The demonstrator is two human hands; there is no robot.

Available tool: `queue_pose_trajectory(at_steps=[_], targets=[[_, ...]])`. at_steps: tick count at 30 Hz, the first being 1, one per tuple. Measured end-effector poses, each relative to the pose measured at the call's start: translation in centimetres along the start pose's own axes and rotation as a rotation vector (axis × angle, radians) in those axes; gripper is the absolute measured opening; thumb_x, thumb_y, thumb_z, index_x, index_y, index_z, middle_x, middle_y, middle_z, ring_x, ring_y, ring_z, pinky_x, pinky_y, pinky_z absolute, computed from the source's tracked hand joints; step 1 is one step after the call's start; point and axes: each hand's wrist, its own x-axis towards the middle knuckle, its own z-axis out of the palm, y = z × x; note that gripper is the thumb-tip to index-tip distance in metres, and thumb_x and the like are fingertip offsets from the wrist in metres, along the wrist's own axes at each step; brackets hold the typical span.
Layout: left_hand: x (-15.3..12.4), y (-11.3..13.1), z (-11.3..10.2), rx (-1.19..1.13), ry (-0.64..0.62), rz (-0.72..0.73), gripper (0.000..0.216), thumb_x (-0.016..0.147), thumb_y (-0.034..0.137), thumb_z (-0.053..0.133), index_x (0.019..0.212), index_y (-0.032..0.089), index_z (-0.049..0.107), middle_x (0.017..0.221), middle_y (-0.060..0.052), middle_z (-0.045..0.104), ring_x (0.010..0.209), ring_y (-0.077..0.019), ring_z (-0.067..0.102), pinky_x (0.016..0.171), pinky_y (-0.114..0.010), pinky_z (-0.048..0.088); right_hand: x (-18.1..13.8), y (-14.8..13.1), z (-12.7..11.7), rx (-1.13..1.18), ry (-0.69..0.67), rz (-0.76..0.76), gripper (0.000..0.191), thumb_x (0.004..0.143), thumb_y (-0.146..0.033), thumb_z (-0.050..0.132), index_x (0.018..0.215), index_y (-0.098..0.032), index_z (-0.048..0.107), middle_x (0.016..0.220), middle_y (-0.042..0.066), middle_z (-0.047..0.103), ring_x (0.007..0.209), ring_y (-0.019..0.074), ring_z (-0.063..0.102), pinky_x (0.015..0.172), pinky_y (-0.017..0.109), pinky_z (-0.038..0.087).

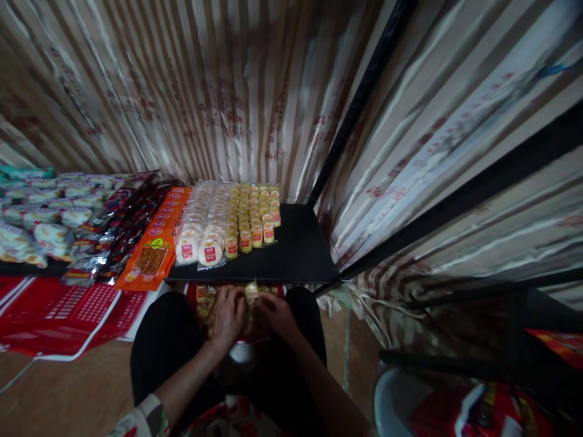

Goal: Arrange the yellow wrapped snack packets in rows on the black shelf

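Note:
A red container [189, 290] holds small yellowish wrapped snacks [201, 295] between the knees, in front of the shelf edge. My left hand [229, 312] reaches over them with its fingers bent closed; what is in those fingers is hidden. Beside it, my right hand [276, 312] pinches a clear-wrapped snack [251, 292], which stands up between the two hands. Just beyond, on the black shelf [304, 243], rows of yellow wrapped snacks [257, 233] with red labels lie next to rows of round white wrapped crackers [211, 249].
Left along the shelf lie orange snack bags [152, 249], dark shiny packets [122, 218] and white packets [54, 237]. A red and white bag [77, 309] hangs below them. Black bars [364, 85] and striped curtains [228, 79] enclose the shelf. A pale tub [387, 394] stands lower right.

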Motion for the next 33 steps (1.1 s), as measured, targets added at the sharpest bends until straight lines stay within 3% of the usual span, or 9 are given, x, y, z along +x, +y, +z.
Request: queue_pose_trajectory(at_steps=[4,9,13,16,21,24,28,33], targets=[[0.3,1.6,0.7,-0.121,-0.033,-0.011,0.027,0.083,0.022,0.039,0.106,0.018,0.053,0.102,-0.008,0.054,0.099,-0.0202,0.052,0.091,-0.038,0.042,0.1,-1.3,-1.1,0.02,0.048,-0.019,0.024,0.078,-0.035,0.054,0.094,-0.021,0.064,0.087,0.003,0.07,0.08,0.0172,0.065,0.077,0.03,0.051],[1.1,3.4,1.8,-0.351,-0.078,-0.165,0.039,0.08,0.026,0.045,0.119,0.018,0.047,0.112,-0.009,0.056,0.104,-0.0191,0.053,0.092,-0.036,0.042,-0.2,-3.5,-2.2,-0.252,0.184,-0.076,0.024,0.08,-0.033,0.053,0.098,-0.022,0.063,0.091,0.004,0.066,0.084,0.0167,0.061,0.079,0.028,0.048],[1.9,4.2,2.6,-0.55,-0.092,-0.315,0.042,0.078,0.033,0.049,0.116,0.015,0.048,0.109,-0.009,0.06,0.096,-0.0173,0.058,0.084,-0.031,0.045,-0.5,-4.5,-2.4,-0.27,0.198,-0.194,0.027,0.084,-0.032,0.047,0.104,-0.022,0.061,0.098,0.006,0.063,0.089,0.016,0.059,0.083,0.027,0.047],[2.5,4.6,2.8,-0.569,-0.068,-0.344,0.042,0.075,0.037,0.054,0.11,0.014,0.051,0.1,-0.008,0.063,0.087,-0.0167,0.059,0.081,-0.03,0.045,-0.6,-4.5,-2.3,-0.223,0.201,-0.259,0.027,0.087,-0.03,0.041,0.1,-0.022,0.064,0.101,0.006,0.062,0.095,0.0163,0.058,0.088,0.028,0.045],[3.0,4.3,3.0,-0.588,-0.098,-0.336,0.035,0.075,0.032,0.054,0.105,0.014,0.055,0.097,-0.006,0.063,0.087,-0.0162,0.059,0.079,-0.028,0.046,0.0,-3.6,-2.4,-0.058,0.269,-0.1,0.028,0.083,-0.034,0.048,0.102,-0.019,0.06,0.1,0.007,0.065,0.089,0.0173,0.062,0.085,0.031,0.049],[3.3,4.0,3.2,-0.519,-0.088,-0.317,0.033,0.074,0.031,0.056,0.103,0.016,0.059,0.099,-0.006,0.061,0.092,-0.0175,0.057,0.084,-0.029,0.044,0.6,-3.2,-2.8,0.101,0.214,-0.004,0.031,0.078,-0.037,0.054,0.104,-0.02,0.058,0.102,0.007,0.066,0.091,0.0182,0.063,0.086,0.033,0.049],[4.4,4.5,4.0,-0.531,-0.14,-0.305,0.032,0.076,0.028,0.056,0.105,0.016,0.06,0.098,-0.006,0.061,0.091,-0.017,0.058,0.083,-0.03,0.045,1.4,-3.3,-3.9,0.307,0.126,0.048,0.032,0.076,-0.039,0.057,0.101,-0.02,0.06,0.097,0.006,0.069,0.089,0.0191,0.065,0.082,0.034,0.051],[6.6,6.3,5.4,-0.602,-0.183,-0.246,0.04,0.077,0.024,0.053,0.115,0.011,0.05,0.095,-0.008,0.061,0.083,-0.0144,0.059,0.078,-0.028,0.049,3.2,-3.4,-6.1,0.342,0.184,0.038,0.034,0.07,-0.039,0.063,0.097,-0.019,0.063,0.093,0.006,0.07,0.084,0.0186,0.066,0.078,0.032,0.052]])
